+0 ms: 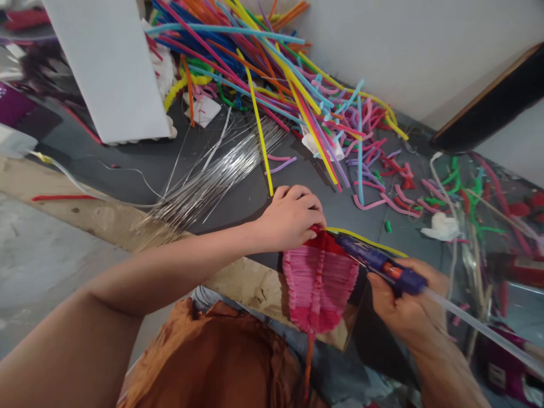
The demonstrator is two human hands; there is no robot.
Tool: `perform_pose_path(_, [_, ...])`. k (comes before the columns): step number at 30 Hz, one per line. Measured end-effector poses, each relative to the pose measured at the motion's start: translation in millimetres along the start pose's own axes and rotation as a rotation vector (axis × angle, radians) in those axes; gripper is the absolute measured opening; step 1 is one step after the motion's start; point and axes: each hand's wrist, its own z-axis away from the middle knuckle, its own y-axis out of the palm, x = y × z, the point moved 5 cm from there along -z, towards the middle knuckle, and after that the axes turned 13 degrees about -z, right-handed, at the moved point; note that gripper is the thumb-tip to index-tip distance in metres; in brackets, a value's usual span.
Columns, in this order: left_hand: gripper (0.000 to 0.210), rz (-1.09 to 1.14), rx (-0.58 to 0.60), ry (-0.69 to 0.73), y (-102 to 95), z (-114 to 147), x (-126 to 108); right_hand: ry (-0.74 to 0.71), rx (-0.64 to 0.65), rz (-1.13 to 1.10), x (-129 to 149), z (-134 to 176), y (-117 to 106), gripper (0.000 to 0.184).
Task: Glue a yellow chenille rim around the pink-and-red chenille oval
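My left hand (295,218) is closed with its fingertips pinched on the top red edge of a pink and red leaf-shaped piece (321,277). The piece looks built from rows of pipe cleaners, with a ridge down its middle and an orange-red stem (310,357) hanging toward my lap. In my right hand (410,300) is a dark blue hot glue gun (374,258), a long clear glue stick (480,326) running out of its back. Its nozzle points at the red edge beside my left fingertips. A yellow pipe cleaner (369,237) lies just behind the gun.
Long coloured pipe cleaners (238,51) are heaped at the back of the dark table (335,207). Short bent pieces (382,164) scatter to the right. Thin metal wires (221,175) lie left of centre, near a white box-like panel (114,73). A black cylinder (488,102) leans at upper right.
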Motion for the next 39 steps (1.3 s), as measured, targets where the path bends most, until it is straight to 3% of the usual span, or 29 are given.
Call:
perform_pose_path(12, [0.013,0.004,-0.009,0.006,0.8,0.4,0.2,0.025,0.071,0.003,-0.8,-2.5,0.5,0.024])
perform_pose_path(21, [0.013,0.000,-0.003,0.001,0.9,0.1,0.3,-0.007,-0.015,0.036,-0.4,0.8,-0.1,0.024])
perform_pose_path(29, [0.012,-0.003,-0.012,0.011,1.2,0.2,0.1,-0.025,0.050,0.012,-6.0,-0.4,3.4,0.021])
perform_pose_path(39, [0.014,-0.011,-0.021,0.017,1.4,1.1,0.2,0.074,0.041,0.001,-8.9,4.5,-5.5,0.023])
